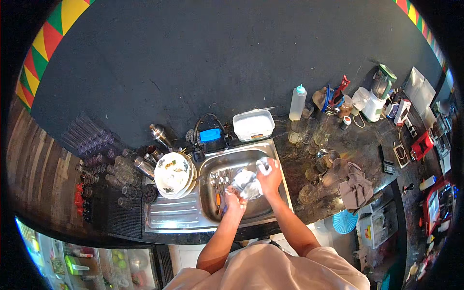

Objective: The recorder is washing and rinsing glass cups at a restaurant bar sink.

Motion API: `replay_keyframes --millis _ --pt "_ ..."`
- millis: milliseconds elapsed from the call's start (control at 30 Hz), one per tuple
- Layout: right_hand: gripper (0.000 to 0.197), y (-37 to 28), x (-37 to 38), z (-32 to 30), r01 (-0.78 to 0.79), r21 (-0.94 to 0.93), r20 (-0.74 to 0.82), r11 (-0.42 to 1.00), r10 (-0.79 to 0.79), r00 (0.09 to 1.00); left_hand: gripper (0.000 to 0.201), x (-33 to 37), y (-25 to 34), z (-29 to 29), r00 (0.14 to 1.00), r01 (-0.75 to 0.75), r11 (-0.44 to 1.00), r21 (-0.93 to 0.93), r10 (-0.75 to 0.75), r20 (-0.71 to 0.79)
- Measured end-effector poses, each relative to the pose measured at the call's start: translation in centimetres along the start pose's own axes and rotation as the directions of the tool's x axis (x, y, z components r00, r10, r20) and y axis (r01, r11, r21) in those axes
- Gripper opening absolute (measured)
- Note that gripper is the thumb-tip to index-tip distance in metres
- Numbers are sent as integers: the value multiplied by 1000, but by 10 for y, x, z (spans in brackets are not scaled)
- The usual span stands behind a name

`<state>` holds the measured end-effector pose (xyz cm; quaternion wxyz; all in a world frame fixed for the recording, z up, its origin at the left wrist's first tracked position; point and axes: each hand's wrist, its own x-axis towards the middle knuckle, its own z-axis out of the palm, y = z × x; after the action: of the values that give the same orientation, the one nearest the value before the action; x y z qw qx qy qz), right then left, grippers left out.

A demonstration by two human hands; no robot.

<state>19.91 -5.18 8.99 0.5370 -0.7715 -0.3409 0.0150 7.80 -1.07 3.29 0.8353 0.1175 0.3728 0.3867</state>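
Over the steel sink (208,164), my left hand (235,200) is closed round a clear, shiny vessel that looks like a drinking glass (249,186). White suds seem to cover its fingers. My right hand (271,180) is just right of the glass, its fingers closed on a small white sponge-like piece (264,166); its exact kind is hard to make out. Several spoons (221,180) lie in the left part of the basin, beside a utensil with an orange handle (218,199). A stack of white plates with food scraps (172,175) stands left of the basin.
A dark faucet (198,152) rises behind the sink, near a blue sponge (210,135) and a white tub (253,125). Used glasses (307,193) and a brown cloth (356,187) crowd the right counter. Glasses (123,176) stand at left; a blender (377,99) stands far right.
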Motion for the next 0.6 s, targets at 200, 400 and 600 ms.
replay_keyframes --millis 200,400,600 --pt "49 5 -48 -15 493 154 272 856 -516 812 45 1 7 5 994 109 988 -112 -107 21" --pt "68 29 -26 0 71 338 73 939 -101 992 44 -18 7 30 992 128 990 -61 -129 -4" --pt "59 8 -43 6 194 196 30 961 -204 979 34 2 0 -3 999 33 999 17 -32 -28"
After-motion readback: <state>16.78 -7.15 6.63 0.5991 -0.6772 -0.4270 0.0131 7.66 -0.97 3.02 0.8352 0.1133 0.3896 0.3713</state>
